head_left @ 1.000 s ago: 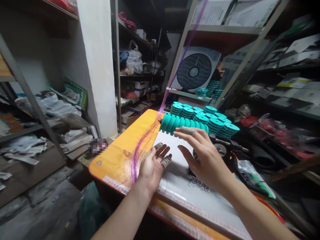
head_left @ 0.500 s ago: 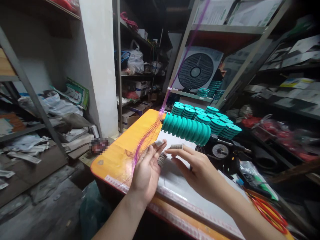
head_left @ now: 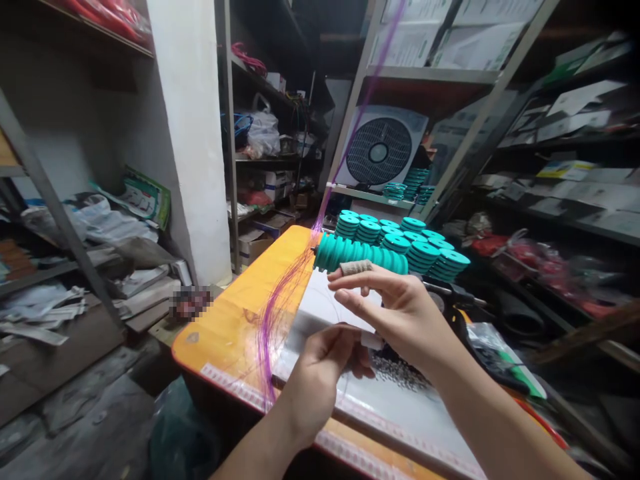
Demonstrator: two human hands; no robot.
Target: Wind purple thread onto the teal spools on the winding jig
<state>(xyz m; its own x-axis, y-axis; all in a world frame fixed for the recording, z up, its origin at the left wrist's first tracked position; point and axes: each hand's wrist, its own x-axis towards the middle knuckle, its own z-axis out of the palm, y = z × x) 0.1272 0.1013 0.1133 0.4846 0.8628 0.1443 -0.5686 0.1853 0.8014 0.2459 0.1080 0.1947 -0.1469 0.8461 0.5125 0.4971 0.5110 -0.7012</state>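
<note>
Low over the white board (head_left: 313, 313), my left hand (head_left: 317, 377) has its fingers curled and the thumb pressed to the index finger, which wears white tape. Anything in that pinch is too small to make out. Above it and to the right is my right hand (head_left: 400, 300), index finger wrapped in tan tape, thumb and index a little apart with nothing visible between them. Just behind those fingers lies a row of green spools (head_left: 350, 252) on a spindle, partly covered by the hand. A pile of small metal pieces (head_left: 400, 370) lies beneath my right hand.
Purple strands (head_left: 265, 320) hang down from above and loop over the left of the orange table (head_left: 230, 323). Stacks of green spools (head_left: 395, 241) stand behind the spindle. A box fan (head_left: 379, 150) is on the rack. Red-handled tool grips (head_left: 545, 423) lie at right.
My left hand has turned over from palm up to a pinch and moved lower and right. My right hand has risen slightly, in front of the spools. The metal pieces have come into sight.
</note>
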